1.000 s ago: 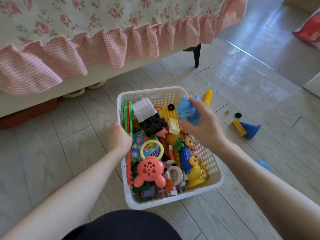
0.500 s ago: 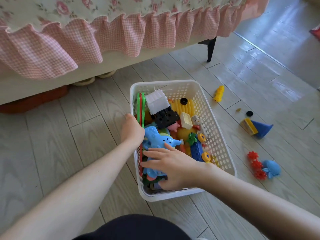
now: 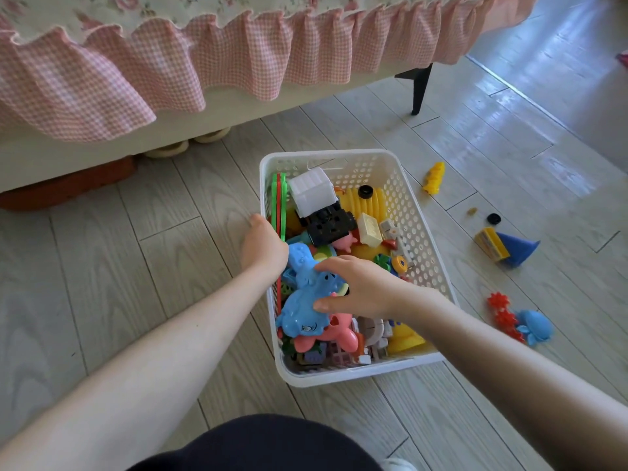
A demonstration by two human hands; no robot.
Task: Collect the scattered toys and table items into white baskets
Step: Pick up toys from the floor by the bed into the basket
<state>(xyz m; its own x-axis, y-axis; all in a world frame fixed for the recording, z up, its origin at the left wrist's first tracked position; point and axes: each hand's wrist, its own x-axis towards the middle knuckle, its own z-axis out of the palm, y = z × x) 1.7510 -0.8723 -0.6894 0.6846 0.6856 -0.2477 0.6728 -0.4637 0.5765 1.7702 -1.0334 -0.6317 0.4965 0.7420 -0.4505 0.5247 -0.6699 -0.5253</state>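
Note:
A white perforated basket (image 3: 423,232) full of plastic toys stands on the wooden floor. My left hand (image 3: 263,244) grips its left rim. My right hand (image 3: 360,287) lies over a blue animal toy (image 3: 302,300) on top of the pile, fingers and thumb curved round its body. Under the blue toy lies a pink toy (image 3: 334,336). A white and black truck (image 3: 317,202) sits near the basket's far end. Still on the floor to the right are a yellow piece (image 3: 434,178), a blue cone with a yellow block (image 3: 506,249), and a small blue toy with red gears (image 3: 523,321).
A bed with a pink gingham frill (image 3: 170,69) runs along the far side, with a black leg (image 3: 419,85) at its right end. A small black wheel (image 3: 493,218) and a tan bit (image 3: 471,211) lie on the floor right of the basket.
My right hand carried the blue animal toy from above the basket's far right down onto the pile at its near left. My left hand has stayed on the rim.

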